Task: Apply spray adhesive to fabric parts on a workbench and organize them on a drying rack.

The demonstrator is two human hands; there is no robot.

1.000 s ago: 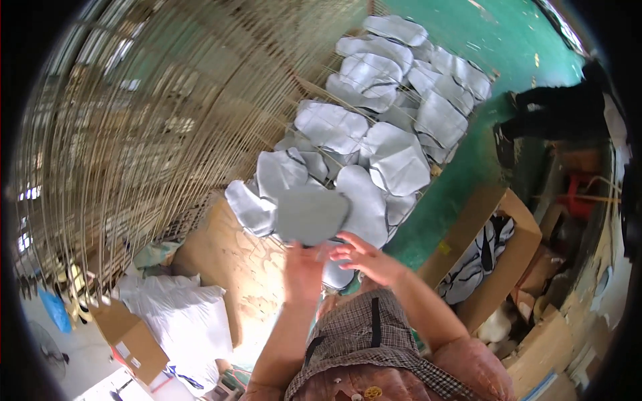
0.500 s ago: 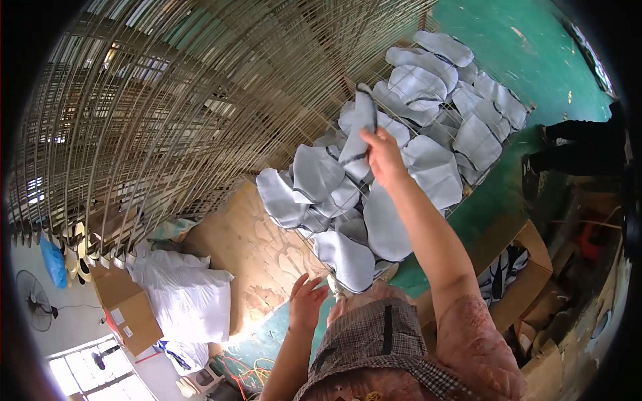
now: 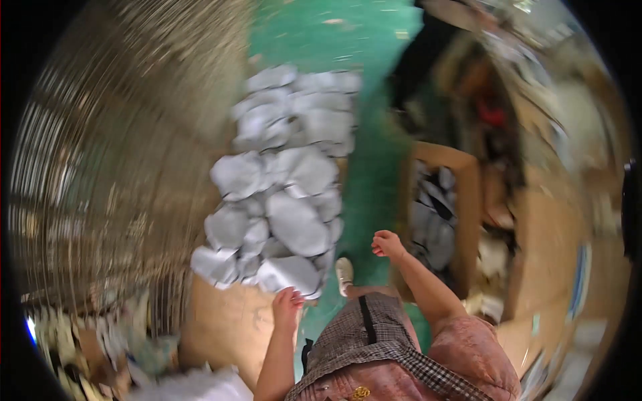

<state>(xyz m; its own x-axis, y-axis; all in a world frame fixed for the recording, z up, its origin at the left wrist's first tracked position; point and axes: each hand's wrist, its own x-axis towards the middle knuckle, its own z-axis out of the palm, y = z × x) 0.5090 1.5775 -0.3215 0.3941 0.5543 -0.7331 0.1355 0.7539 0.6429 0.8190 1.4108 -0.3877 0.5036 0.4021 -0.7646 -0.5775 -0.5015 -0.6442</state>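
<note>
Grey rounded, sole-shaped fabric pieces (image 3: 297,224), several with dark edging, lie overlapping on a long low rack in front of me. My left hand (image 3: 287,305) is at the rack's near edge, close to the nearest grey piece (image 3: 289,274). Its fingers are loosely bent and apart, and nothing shows in them. My right hand (image 3: 386,244) is over the green floor, between the rack and an open cardboard box (image 3: 471,220). Its fingers are curled closed with no piece seen in them. Motion blurs the view.
Inside the box are grey and black pieces (image 3: 435,214). Tall stacked wire racks (image 3: 120,160) stand at the left. A person in dark trousers (image 3: 421,57) is at the far right. A brown board (image 3: 217,321) and a white sack (image 3: 200,386) lie near left.
My view has swung right. The grey piece that my right hand held above the rack is no longer in it. That hand has come back toward me, beside the box.
</note>
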